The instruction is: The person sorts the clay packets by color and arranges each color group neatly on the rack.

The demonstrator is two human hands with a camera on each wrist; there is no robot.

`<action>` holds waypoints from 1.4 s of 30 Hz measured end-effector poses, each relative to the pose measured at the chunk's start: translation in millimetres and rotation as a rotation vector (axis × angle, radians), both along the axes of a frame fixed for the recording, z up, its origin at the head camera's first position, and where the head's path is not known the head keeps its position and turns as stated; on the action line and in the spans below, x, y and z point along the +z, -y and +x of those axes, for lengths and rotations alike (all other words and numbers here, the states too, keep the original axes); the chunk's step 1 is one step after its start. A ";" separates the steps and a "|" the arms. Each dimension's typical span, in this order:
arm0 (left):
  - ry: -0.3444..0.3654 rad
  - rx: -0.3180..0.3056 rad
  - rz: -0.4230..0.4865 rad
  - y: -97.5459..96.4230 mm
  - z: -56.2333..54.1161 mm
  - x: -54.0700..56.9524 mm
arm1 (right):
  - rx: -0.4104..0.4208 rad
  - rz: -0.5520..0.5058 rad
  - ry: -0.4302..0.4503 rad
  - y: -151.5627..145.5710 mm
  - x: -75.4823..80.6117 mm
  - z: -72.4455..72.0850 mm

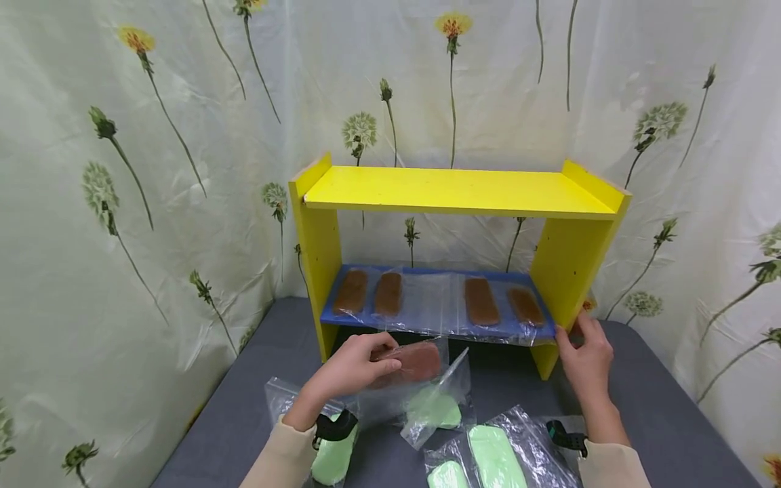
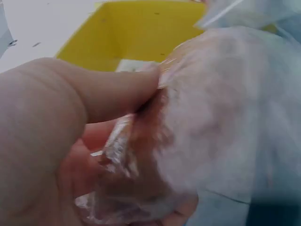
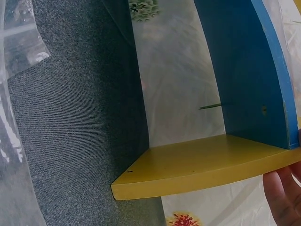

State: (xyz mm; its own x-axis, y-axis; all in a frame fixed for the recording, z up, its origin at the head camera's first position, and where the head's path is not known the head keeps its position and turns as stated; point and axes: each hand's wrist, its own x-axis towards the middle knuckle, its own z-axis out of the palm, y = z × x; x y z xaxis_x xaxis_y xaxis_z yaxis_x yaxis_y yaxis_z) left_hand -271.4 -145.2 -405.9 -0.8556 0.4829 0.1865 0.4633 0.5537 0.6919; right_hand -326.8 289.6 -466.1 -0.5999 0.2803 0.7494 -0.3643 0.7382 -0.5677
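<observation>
My left hand (image 1: pixel 356 364) pinches a clear plastic bag holding a brown oblong bar (image 1: pixel 421 361), in front of the shelf unit's lower opening. In the left wrist view the thumb (image 2: pixel 122 92) presses on the wrapped bar, and the bag's film (image 2: pixel 211 108) hangs loosely to the right. A yellow shelf unit (image 1: pixel 445 190) stands on the table; its blue lower shelf (image 1: pixel 427 270) carries several bagged brown bars (image 1: pixel 482 301). At the unit's right side panel (image 1: pixel 576 271), my right hand (image 1: pixel 587 352) holds the front edge near the blue shelf, thumb in front and fingers outside.
Bagged pale green bars lie on the grey table (image 1: pixel 238 407): one (image 1: pixel 332 454) at left, one (image 1: pixel 436 409) below the held bag, and two (image 1: pixel 495 457) at front right. A flower-patterned curtain (image 1: pixel 183 203) hangs behind and beside the table.
</observation>
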 end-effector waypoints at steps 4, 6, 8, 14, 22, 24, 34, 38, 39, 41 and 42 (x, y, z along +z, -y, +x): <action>0.020 -0.037 0.121 5.6 3.0 9.5 | -0.004 -0.001 -0.004 0.2 -2.0 1.6; 0.006 -0.055 0.168 5.9 3.4 12.0 | -0.009 -0.002 -0.002 0.1 -2.6 1.6; -0.019 -0.060 0.199 4.9 3.6 12.6 | -0.015 -0.001 0.002 -0.2 -3.3 1.4; -0.080 -0.080 0.295 -4.6 5.3 13.8 | 0.001 0.001 -0.006 -1.6 -3.5 -1.1; -0.179 -0.065 0.296 -16.2 -6.9 18.1 | 0.023 0.003 -0.031 -3.2 -1.0 1.0; -0.204 -0.073 0.304 -20.3 -14.2 24.4 | 0.025 0.002 -0.039 -2.4 -1.2 0.6; -0.211 -0.064 0.525 -46.1 -51.3 45.0 | 0.028 0.012 -0.036 -3.4 -2.9 -1.2; -0.152 -0.031 0.618 -57.8 -65.7 47.3 | 0.024 0.008 -0.038 -4.0 -2.8 -2.4; -0.133 -0.018 0.630 -60.9 -68.9 46.8 | 0.025 0.009 -0.041 -3.9 -2.8 -2.8; -0.090 0.007 0.642 -67.1 -74.3 44.6 | 0.026 0.010 -0.043 -3.3 -2.7 -3.3; -0.067 0.020 0.646 -70.1 -76.7 42.4 | 0.028 0.009 -0.042 -2.9 -2.8 -3.6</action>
